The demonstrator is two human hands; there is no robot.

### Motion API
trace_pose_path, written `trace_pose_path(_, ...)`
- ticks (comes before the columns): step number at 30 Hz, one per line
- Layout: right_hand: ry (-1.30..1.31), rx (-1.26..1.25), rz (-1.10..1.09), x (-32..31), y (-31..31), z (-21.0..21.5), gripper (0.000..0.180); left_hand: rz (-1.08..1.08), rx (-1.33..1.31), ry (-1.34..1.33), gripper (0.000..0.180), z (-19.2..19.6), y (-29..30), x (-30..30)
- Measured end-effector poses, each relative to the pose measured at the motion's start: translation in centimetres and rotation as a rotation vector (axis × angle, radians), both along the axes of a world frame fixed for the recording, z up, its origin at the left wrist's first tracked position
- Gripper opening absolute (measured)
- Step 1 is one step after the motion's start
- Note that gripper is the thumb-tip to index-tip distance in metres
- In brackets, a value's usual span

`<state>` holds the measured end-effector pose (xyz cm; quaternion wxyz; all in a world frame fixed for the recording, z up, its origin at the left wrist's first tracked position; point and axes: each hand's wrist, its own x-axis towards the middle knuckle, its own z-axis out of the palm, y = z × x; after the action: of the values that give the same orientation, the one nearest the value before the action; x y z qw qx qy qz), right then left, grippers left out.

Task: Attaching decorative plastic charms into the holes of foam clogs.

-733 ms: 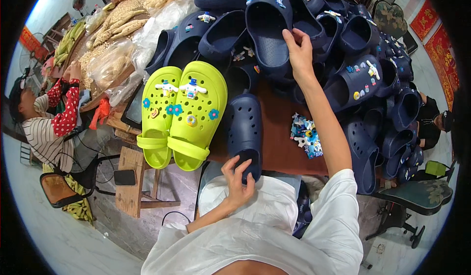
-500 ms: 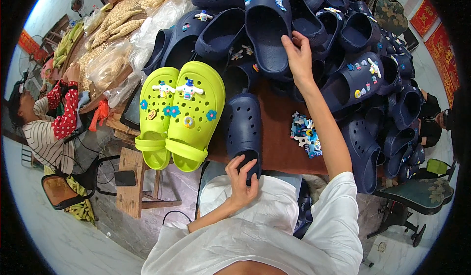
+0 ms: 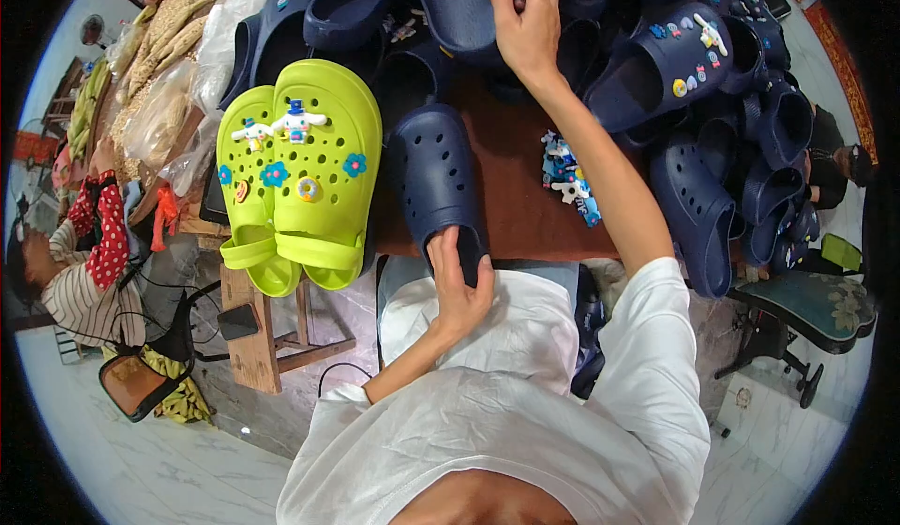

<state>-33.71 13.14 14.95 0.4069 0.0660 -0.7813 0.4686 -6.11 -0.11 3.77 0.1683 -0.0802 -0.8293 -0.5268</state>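
A plain navy clog, with no charms in its holes, lies toe-away on the brown table in front of me. My left hand has its fingers inside the foot opening and its thumb at the rim, gripping it. Farther off, my right hand pinches the right edge of another navy clog on the pile; the top of that clog is cut off by the picture's edge. To the left stands a pair of lime-green clogs with dog, flower and doughnut charms. A small heap of blue and white charms lies under my right forearm.
Navy clogs, some with charms, pile up along the back and right. At left are drying corn cobs, plastic bags, a wooden stool with a phone, and a person in a striped top. An office chair stands at right.
The whole view has shifted, so the table things sit higher in the picture. My left fingers have gone deeper into the plain clog. My right hand remains on the upper clog's edge.
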Motion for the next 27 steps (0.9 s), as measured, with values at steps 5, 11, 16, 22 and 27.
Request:
trace_pose_path(5,0.063,-0.150,-0.090,-3.0,-0.7,0.8,0.027,-0.005,0.059,-0.067,0.055,-0.1,0.4,-0.7)
trace_pose_path(11,-0.102,-0.291,0.123,-4.9,1.4,-2.6,0.036,-0.033,0.093,-0.085,0.050,0.5,0.6,-1.3)
trace_pose_path(16,-0.092,-0.233,0.127,-2.0,3.6,-2.9,0.041,-0.024,0.270,-0.188,0.039,-0.2,0.7,-1.9)
trace_pose_path(22,-0.234,-0.115,0.159,8.8,6.3,-6.7,0.012,0.023,0.587,-0.317,0.026,-0.3,0.8,-2.8)
trace_pose_path(27,-0.418,0.188,0.008,17.4,9.6,-12.1,0.014,0.076,0.817,-0.430,0.028,1.2,1.3,-3.3)
